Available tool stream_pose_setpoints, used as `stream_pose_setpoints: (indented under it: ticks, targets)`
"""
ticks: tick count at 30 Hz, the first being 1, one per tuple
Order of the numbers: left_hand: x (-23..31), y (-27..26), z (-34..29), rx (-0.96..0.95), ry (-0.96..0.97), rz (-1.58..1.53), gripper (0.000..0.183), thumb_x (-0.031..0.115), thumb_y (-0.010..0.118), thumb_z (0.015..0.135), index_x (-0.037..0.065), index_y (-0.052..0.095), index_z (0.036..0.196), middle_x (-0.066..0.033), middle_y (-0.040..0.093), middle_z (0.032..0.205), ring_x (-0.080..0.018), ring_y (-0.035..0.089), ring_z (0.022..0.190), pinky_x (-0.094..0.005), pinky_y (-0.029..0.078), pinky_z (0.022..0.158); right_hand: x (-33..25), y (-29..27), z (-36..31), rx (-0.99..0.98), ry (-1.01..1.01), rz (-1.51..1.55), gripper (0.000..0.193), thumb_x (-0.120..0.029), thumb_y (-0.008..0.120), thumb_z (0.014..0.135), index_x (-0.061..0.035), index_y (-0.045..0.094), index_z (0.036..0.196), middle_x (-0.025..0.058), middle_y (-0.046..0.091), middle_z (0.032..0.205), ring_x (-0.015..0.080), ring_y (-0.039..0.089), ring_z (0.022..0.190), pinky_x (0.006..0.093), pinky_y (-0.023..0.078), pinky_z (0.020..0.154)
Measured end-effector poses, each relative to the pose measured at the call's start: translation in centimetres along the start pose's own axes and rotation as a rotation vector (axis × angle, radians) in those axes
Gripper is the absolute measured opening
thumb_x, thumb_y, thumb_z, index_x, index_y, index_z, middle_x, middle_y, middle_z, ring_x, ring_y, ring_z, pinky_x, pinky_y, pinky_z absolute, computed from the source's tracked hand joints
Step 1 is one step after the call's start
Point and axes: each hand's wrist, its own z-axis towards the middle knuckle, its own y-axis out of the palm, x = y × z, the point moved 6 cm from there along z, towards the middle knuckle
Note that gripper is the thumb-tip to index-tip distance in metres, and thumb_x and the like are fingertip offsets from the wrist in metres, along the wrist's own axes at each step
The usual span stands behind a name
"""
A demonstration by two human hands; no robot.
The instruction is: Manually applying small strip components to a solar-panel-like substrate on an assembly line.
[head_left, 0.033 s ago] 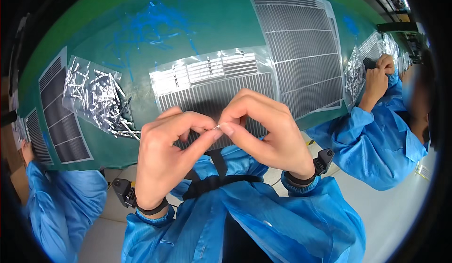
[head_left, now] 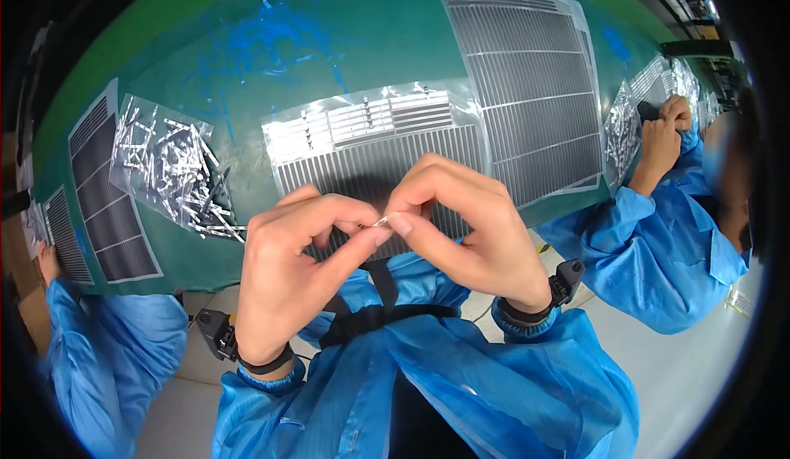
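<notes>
Both of my hands meet fingertip to fingertip over the near edge of a striped sheet. My left hand (head_left: 300,253) pinches one end of a small shiny silver strip (head_left: 380,222) between thumb and forefinger. At the strip's other end, the thumb and forefinger of my right hand (head_left: 469,220) are closed on it. Most of the strip is hidden by the fingers. Under and beyond my hands lies the sheet of dark strips (head_left: 362,153), with pale strips along its far part. A clear bag of loose silver strips (head_left: 177,167) lies to the left of my left hand.
More striped sheets (head_left: 535,89) overlap at the back right, and another sheet (head_left: 115,212) lies at the left. Blue scraps (head_left: 267,44) are scattered on the green table (head_left: 387,31). A co-worker's hands (head_left: 662,138) work at the right; another person's sleeve (head_left: 115,352) shows at the left.
A little more of the silver strip shows between my fingertips. Otherwise my hands hold almost the same place.
</notes>
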Motion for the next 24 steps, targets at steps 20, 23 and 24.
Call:
stream_pose_setpoints:
  ticks: [20, 23, 24]
  targets:
    - [-0.6, -0.8, 0.3, 0.047, 0.330, -0.226, 0.020, -0.003, 0.083, 0.073, 0.005, 0.082, 0.091, -0.0056, 0.080, 0.092, -0.0119, 0.061, 0.074, -0.0288, 0.042, 0.073, 3.5, 3.7, -1.0, -0.198, 0.263, 0.918, 0.012, -0.008, 0.063, 0.103, 0.0011, 0.066, 0.112, 0.0034, 0.068, 0.098, 0.0086, 0.063, 0.088, 0.0248, 0.051, 0.076]
    - [-0.5, -1.2, 0.5, 0.103, 0.214, -0.154, 0.019, -0.003, 0.083, 0.074, 0.006, 0.082, 0.091, -0.0049, 0.080, 0.093, -0.0128, 0.063, 0.076, -0.0291, 0.044, 0.074, 2.0, 0.2, -0.4, 0.078, 0.167, 0.247, 0.011, -0.004, 0.068, 0.098, 0.0031, 0.070, 0.106, 0.0094, 0.069, 0.096, 0.0153, 0.066, 0.084, 0.0293, 0.053, 0.074]
    - [0.0, -1.2, 0.7, 0.100, 0.228, -0.115, 0.016, -0.002, 0.083, 0.076, 0.005, 0.081, 0.090, -0.0048, 0.079, 0.093, -0.0142, 0.064, 0.077, -0.0290, 0.046, 0.075, 0.8, -0.4, -0.1, 0.068, 0.088, 0.178, 0.011, -0.001, 0.069, 0.096, 0.0030, 0.070, 0.105, 0.0093, 0.069, 0.096, 0.0166, 0.066, 0.084, 0.0294, 0.053, 0.073]
